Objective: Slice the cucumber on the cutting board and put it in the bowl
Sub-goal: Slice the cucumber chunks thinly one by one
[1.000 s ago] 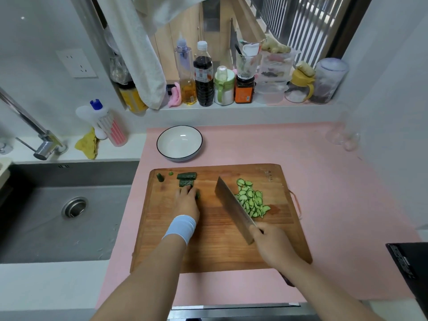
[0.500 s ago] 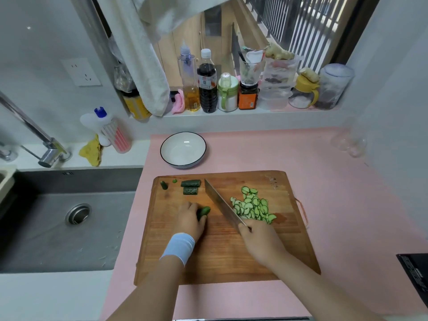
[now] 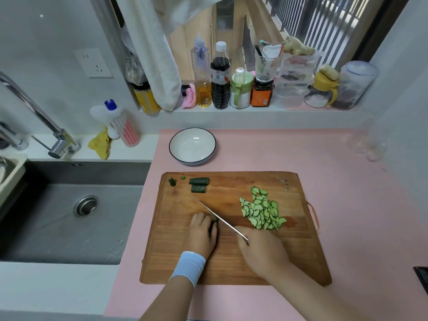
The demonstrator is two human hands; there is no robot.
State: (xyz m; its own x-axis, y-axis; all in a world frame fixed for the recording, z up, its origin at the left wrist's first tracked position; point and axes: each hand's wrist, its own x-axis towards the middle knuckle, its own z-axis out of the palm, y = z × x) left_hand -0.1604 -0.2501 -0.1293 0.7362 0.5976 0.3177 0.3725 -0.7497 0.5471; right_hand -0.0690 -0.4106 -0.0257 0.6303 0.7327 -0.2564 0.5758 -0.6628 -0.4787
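The cucumber piece (image 3: 213, 224) being cut lies near the middle of the cutting board (image 3: 231, 265), almost wholly covered by the left hand (image 3: 202, 236), whose fingers curl down over it and pin it to the wood. Only a dark green sliver shows at the fingertips, so its long axis cannot be read for certain; it seems to run back under the palm, crosswise to the blade. The knife (image 3: 220, 218) stands just to the right of that sliver, its edge slanting from far-left to near-right, and the right hand (image 3: 261, 249) is clamped round the handle, which is hidden inside the grip. The next cut turns on that narrow gap between blade and fingertips. Further right, the heap of slices (image 3: 261, 213) lies apart from the blade. Two uncut chunks (image 3: 199, 184) and small end bits (image 3: 171, 181) wait at the far-left corner of the board. The bowl (image 3: 171, 144) sits beyond the board on the pink surface (image 3: 347, 205), with nothing in it and nothing between.
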